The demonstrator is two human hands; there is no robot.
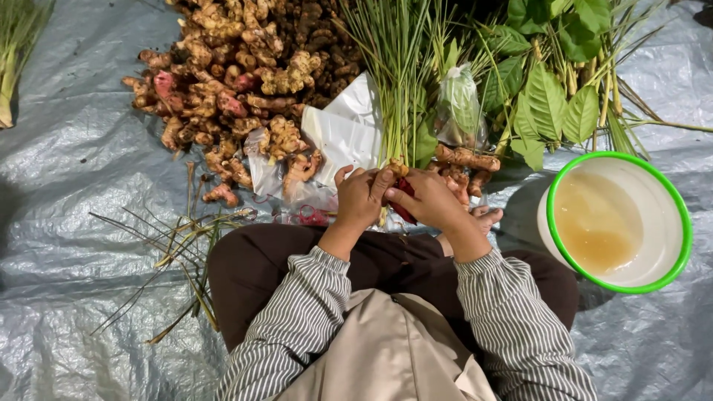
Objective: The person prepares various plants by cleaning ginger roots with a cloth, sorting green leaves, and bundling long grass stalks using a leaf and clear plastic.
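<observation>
**Both hands closed on one bundle at mid-frame, its long axis running up the picture**

Nearest the camera, two striped sleeves converge from the lower centre of the frame. The left hand [359,199] curls around the base of a bundle of thin green lemongrass-like stalks [394,82], fingers wrapped and thumb tucked against it. The right hand [431,200] touches the left and pinches a small dark red piece [402,204] held between the two palms; what this piece is cannot be told. The stalks rise from the hands straight toward the upper edge, so the bundle lies directly beyond both hands, about equally near to each.

Just beyond, pale knobbly ginger-like roots [468,160] lie beside a white plastic bag [343,134]. At right, well apart from the hands, stands a white round basin with a green rim [672,197], holding cloudy yellowish liquid. Farthest, at upper left, a heap of brown and pink rhizomes [238,67] rests on the grey plastic sheet [67,186]; broad green leaves [546,96] fill the upper right.
</observation>
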